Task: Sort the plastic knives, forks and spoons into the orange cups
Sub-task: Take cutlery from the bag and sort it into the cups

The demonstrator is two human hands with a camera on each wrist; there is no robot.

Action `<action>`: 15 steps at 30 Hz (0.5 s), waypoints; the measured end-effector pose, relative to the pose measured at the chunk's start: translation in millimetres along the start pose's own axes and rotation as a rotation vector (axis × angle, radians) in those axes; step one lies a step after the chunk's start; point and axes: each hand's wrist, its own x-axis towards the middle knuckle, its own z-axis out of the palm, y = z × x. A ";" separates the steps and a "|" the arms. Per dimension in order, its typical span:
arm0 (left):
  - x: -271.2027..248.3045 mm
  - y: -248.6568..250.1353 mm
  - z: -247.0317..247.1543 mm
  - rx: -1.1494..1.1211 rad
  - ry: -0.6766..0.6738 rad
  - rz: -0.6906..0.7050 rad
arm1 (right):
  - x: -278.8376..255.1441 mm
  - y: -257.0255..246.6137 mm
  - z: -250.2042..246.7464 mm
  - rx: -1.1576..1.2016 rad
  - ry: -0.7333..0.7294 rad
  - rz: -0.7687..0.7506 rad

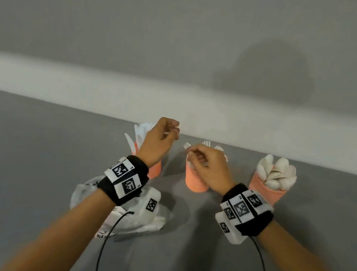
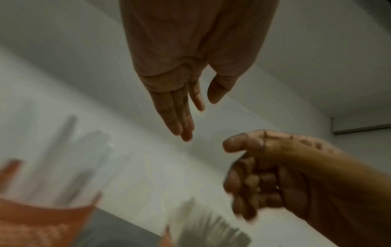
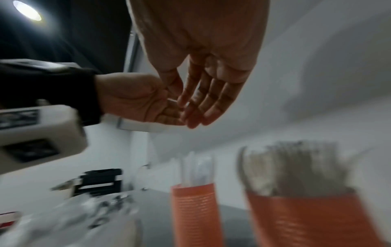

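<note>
Three orange cups stand in a row at the far edge of the grey table (image 1: 31, 160). The left cup (image 1: 155, 170) holds white knives (image 1: 141, 132), the middle cup (image 1: 195, 180) holds forks (image 1: 206, 143), and the right cup (image 1: 266, 191) holds spoons (image 1: 276, 172). My left hand (image 1: 172, 132) hovers above the knife cup. Its fingers are fairly straight in the left wrist view (image 2: 198, 117), with nothing between them. My right hand (image 1: 193, 154) hangs over the fork cup with loosely curled fingers. I see nothing in it in the right wrist view (image 3: 186, 113).
A crumpled clear plastic bag (image 1: 145, 218) lies on the table under my left wrist. A white wall rises right behind the cups. Black cables trail from both wrist bands towards the near edge.
</note>
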 end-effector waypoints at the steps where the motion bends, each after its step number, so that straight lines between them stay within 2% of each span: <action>1: -4.9 -2.6 -15.7 0.022 0.008 0.004 | -3.2 -7.3 17.0 0.034 -0.091 0.010; 5: -37.0 -17.1 -67.1 0.157 0.114 -0.043 | -15.2 -30.0 80.6 0.071 -0.511 0.064; 7: -56.9 -28.2 -84.6 0.223 0.186 -0.076 | -17.3 -33.1 108.8 -0.066 -0.643 0.047; 10: -83.6 -53.7 -100.9 0.419 0.285 -0.182 | -16.3 -27.1 136.5 -0.307 -0.712 0.049; 12: -98.4 -77.3 -104.9 0.617 0.317 -0.312 | -14.2 -21.5 147.4 -0.422 -0.726 0.094; 15: -123.6 -107.8 -103.8 0.739 0.208 -0.619 | -16.4 -20.6 157.3 -0.712 -0.839 0.051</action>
